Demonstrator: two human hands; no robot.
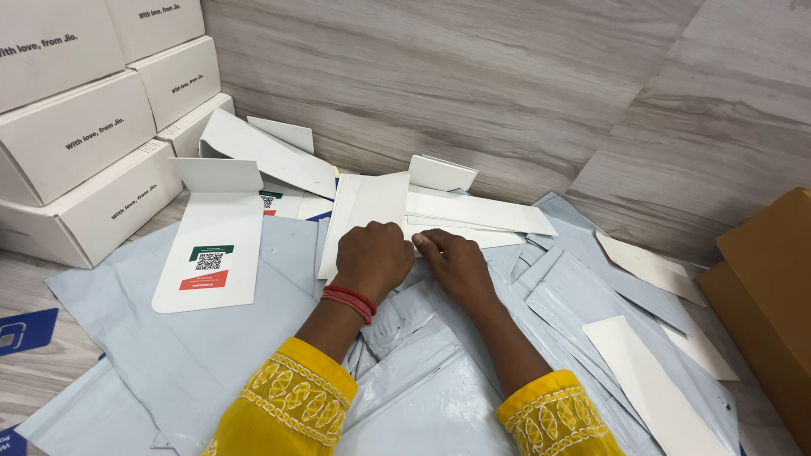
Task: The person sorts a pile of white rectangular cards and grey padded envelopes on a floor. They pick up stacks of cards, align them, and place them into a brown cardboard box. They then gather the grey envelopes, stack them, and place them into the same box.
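A white card folder is lying flat on a spread of pale grey plastic mailer bags, close to the wood-grain wall, and both hands are pressing on its near edge. The left hand is resting on it as a loose fist, fingers curled under and pressed together. The right hand is lying just beside it, its fingers pinching the folder's lower edge where more white card sheets are fanning out to the right.

The folder is looking light, thin and fairly stiff, likely to crease if bent; the edge or a corner seems the place to take hold. The bags beneath are looking soft and slippery, so the card may be sliding easily over them.

A second card sleeve with a coloured label is lying to the left, well apart from the hands. Stacked white boxes are standing at far left, and a brown carton is being cut off at the right edge. The surface beneath the bags is mostly hidden. The left fingertips are tucked out of view, so what they are gripping cannot be told.
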